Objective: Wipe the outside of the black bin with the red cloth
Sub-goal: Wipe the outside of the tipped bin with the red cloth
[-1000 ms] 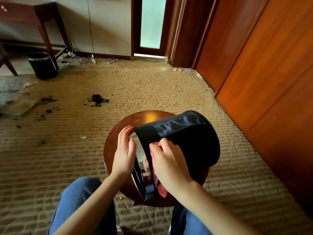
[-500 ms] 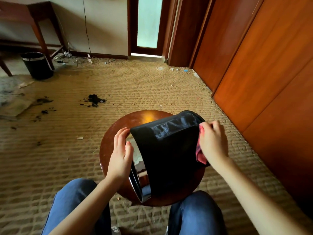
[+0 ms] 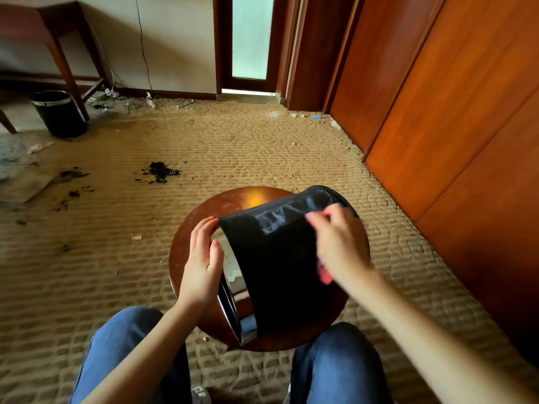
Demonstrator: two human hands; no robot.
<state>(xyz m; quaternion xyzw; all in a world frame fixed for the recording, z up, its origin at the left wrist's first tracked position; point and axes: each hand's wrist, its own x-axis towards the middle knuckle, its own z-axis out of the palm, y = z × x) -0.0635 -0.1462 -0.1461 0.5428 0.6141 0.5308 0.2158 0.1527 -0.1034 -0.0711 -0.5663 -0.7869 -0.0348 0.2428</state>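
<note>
A black bin (image 3: 274,266) with a shiny metal rim lies on its side on a round wooden stool (image 3: 192,228), its mouth turned toward my left. My left hand (image 3: 201,263) presses flat against the rim, fingers together, steadying it. My right hand (image 3: 338,246) is blurred and lies on the bin's upper right side. It holds the red cloth (image 3: 325,274), of which only a small pink-red patch shows under the palm.
My knees in blue jeans (image 3: 335,363) flank the stool. A second black bin (image 3: 59,113) stands at the back left beside a wooden table leg (image 3: 62,62). Dark debris (image 3: 159,170) lies on the carpet. Wooden wardrobe doors (image 3: 455,112) run along the right.
My right hand with the cloth swept from the bin's near side to its far right edge, then came back toward the middle of the upper side. The left hand stayed on the rim.
</note>
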